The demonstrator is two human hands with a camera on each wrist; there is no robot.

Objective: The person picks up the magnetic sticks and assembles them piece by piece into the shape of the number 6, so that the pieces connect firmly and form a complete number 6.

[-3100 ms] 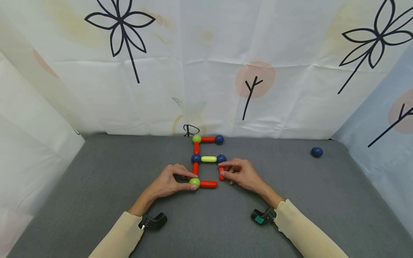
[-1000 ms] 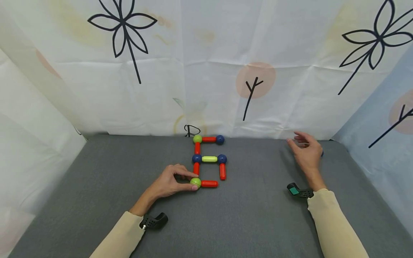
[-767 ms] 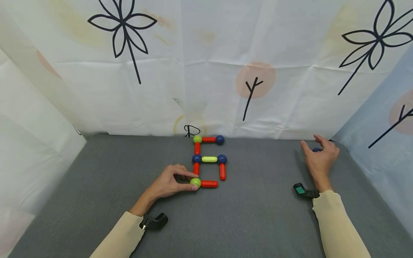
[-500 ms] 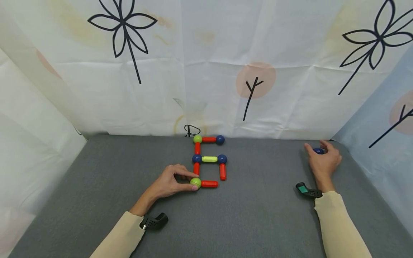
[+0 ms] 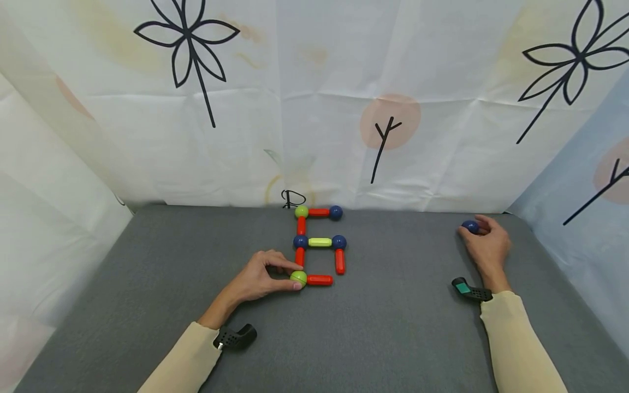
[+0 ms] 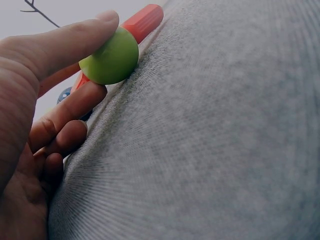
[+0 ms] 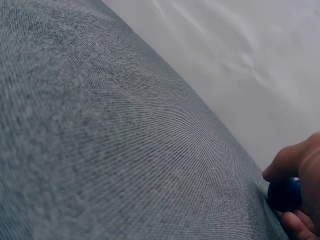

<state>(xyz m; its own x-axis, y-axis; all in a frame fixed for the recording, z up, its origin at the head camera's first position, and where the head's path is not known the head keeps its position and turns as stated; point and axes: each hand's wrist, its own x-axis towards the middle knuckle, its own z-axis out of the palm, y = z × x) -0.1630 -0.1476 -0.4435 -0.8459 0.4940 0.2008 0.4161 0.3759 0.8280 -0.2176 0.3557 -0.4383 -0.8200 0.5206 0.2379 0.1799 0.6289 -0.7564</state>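
My left hand (image 5: 260, 277) pinches a green ball (image 5: 298, 279) at the lower left corner of a figure of balls and rods lying on the table. The left wrist view shows thumb and fingers on that green ball (image 6: 111, 57), a red rod (image 6: 144, 23) sticking out of it. From the ball a red rod (image 5: 320, 280) runs right with a free end. Another red rod (image 5: 340, 262) hangs below a blue ball (image 5: 339, 242); these two rod ends stand apart. Far right, my right hand (image 5: 488, 245) holds a loose blue ball (image 5: 470, 226) between thumb and fingers, also the blue ball (image 7: 285, 194) in the right wrist view.
The figure's upper part has a green ball (image 5: 302, 212), a blue ball (image 5: 336, 213), a middle-left blue ball (image 5: 301, 242) and a yellow-green rod (image 5: 320, 242). A grey cloth table (image 5: 393, 327) ends at a patterned white curtain (image 5: 324, 153) behind.
My right hand has let go of the red rod under the blue ball, moved to the far right and taken hold of the loose blue ball, shifting it slightly left. My left hand has stayed put.
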